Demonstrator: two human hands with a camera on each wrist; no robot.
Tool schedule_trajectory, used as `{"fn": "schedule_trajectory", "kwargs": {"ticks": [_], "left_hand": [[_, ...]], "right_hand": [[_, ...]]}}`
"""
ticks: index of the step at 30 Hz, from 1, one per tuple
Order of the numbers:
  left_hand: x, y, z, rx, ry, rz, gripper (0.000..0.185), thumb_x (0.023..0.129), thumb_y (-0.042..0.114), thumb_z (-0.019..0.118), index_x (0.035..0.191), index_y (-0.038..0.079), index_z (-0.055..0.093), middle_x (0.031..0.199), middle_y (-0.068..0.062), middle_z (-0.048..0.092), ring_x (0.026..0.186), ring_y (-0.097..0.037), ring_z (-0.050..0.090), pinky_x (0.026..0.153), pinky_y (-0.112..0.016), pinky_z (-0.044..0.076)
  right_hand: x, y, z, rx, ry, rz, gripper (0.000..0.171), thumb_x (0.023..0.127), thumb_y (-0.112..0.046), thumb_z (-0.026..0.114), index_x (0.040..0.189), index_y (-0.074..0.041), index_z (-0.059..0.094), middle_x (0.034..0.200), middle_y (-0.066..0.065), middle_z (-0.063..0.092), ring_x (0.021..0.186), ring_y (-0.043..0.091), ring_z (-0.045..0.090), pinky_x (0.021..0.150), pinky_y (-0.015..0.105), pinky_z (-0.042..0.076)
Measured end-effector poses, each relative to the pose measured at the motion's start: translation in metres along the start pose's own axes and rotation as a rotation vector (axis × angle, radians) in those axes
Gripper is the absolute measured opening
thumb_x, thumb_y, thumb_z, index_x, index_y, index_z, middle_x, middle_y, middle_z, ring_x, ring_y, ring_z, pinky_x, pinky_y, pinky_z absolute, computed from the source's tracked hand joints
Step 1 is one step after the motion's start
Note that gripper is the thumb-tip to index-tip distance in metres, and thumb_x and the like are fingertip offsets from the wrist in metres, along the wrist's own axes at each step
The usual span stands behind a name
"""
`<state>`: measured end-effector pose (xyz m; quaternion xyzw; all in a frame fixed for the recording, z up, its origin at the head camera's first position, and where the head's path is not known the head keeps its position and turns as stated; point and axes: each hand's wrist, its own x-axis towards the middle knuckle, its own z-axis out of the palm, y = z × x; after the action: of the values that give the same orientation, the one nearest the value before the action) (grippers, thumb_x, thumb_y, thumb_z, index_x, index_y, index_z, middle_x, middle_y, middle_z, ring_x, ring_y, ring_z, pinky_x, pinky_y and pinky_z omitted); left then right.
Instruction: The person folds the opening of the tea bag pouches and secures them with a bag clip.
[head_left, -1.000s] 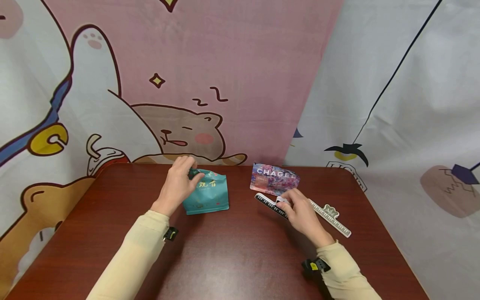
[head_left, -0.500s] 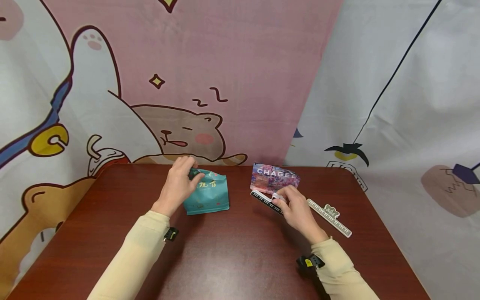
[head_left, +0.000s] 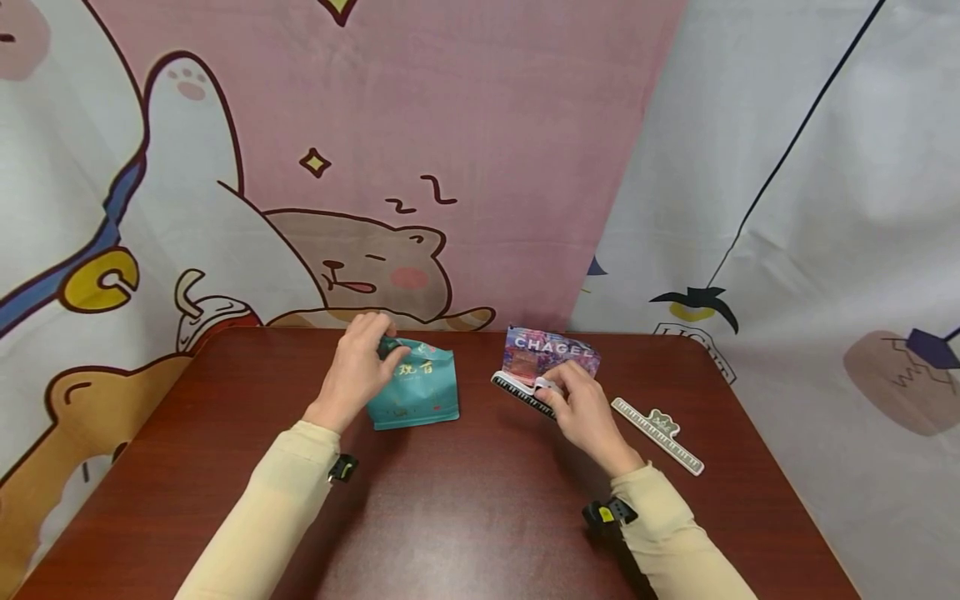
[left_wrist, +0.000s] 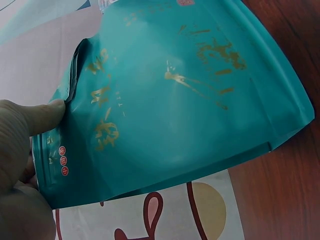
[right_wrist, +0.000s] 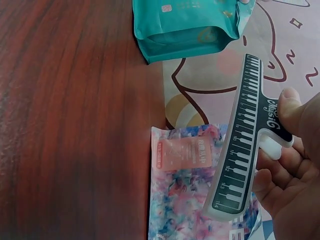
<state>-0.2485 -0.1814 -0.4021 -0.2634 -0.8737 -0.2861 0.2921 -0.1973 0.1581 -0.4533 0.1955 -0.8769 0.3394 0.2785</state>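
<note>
Hands are both occupied at the far half of the table (head_left: 465,500). The left hand (head_left: 358,367) grips the top corner of a teal pouch (head_left: 417,387), thumb pressed against the sealed upper edge where the mouth gapes slightly (the left wrist view shows the thumb (left_wrist: 35,117) on that edge). The pouch stands on its base near the back edge of the table, tilted a little, gold lettering facing the person.

The right hand (head_left: 581,408) holds a black clip (head_left: 521,390) printed with piano keys, fingers curled round its white handle and thumb on top. In the right wrist view the clip (right_wrist: 247,140) is lifted clear of the table, its long bar slanting above a pink-and-blue pouch (right_wrist: 195,195). That pouch (head_left: 551,354) lies just behind the right hand, lettered CHAGEE, well apart from the teal one.

A second clip (head_left: 658,433), pale, with a small crowned figure on it, lies flat on the table to the right of the right hand, not touched. Both sleeves are cream, each wrist carrying a small black device. Cartoon-printed cloth (head_left: 375,167) hangs behind the table.
</note>
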Motion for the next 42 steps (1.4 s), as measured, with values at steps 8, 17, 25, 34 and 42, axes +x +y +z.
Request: {"fn": "schedule_trajectory", "kwargs": {"ticks": [8,17,25,34,42], "left_hand": [[0.0,0.0,0.0,-0.005,0.011,0.004,0.037,0.081,0.005,0.088,0.09,0.005,0.053,0.085,-0.005,0.055,0.081,-0.022,0.048,0.068,-0.037,0.043],[0.0,-0.001,0.001,-0.001,0.009,0.013,0.038,0.081,0.006,0.089,0.089,0.005,0.052,0.082,-0.005,0.052,0.08,-0.022,0.046,0.068,-0.036,0.04],[0.001,-0.002,0.001,0.011,-0.005,0.001,0.037,0.082,0.006,0.088,0.09,0.007,0.051,0.083,-0.003,0.052,0.08,-0.023,0.046,0.068,-0.036,0.041],[0.001,-0.002,0.001,0.005,0.006,0.009,0.039,0.08,0.005,0.089,0.089,0.006,0.051,0.083,-0.005,0.053,0.08,-0.022,0.047,0.067,-0.036,0.041],[0.0,-0.001,0.001,-0.004,-0.002,0.006,0.038,0.08,0.006,0.089,0.089,0.005,0.052,0.083,-0.005,0.053,0.079,-0.022,0.046,0.068,-0.036,0.041]], "right_hand": [[0.009,-0.005,0.004,0.017,-0.002,-0.012,0.02,0.081,-0.007,0.083,0.092,-0.005,0.067,0.077,0.001,0.053,0.066,0.011,0.046,0.06,0.031,0.041],[0.017,-0.009,0.01,0.035,-0.022,0.008,0.017,0.085,-0.008,0.082,0.093,-0.006,0.067,0.079,0.002,0.054,0.068,0.014,0.048,0.062,0.035,0.043],[0.025,-0.012,0.016,0.056,-0.017,-0.014,0.018,0.084,-0.008,0.083,0.093,-0.005,0.067,0.079,0.003,0.055,0.068,0.015,0.049,0.068,0.037,0.048],[0.033,-0.015,0.024,0.082,-0.012,-0.022,0.018,0.084,-0.007,0.083,0.094,-0.003,0.068,0.078,0.003,0.054,0.07,0.016,0.048,0.064,0.033,0.041],[0.039,-0.016,0.031,0.08,-0.008,-0.009,0.017,0.085,-0.007,0.082,0.093,-0.003,0.067,0.08,0.006,0.056,0.072,0.02,0.05,0.066,0.036,0.042]]}}
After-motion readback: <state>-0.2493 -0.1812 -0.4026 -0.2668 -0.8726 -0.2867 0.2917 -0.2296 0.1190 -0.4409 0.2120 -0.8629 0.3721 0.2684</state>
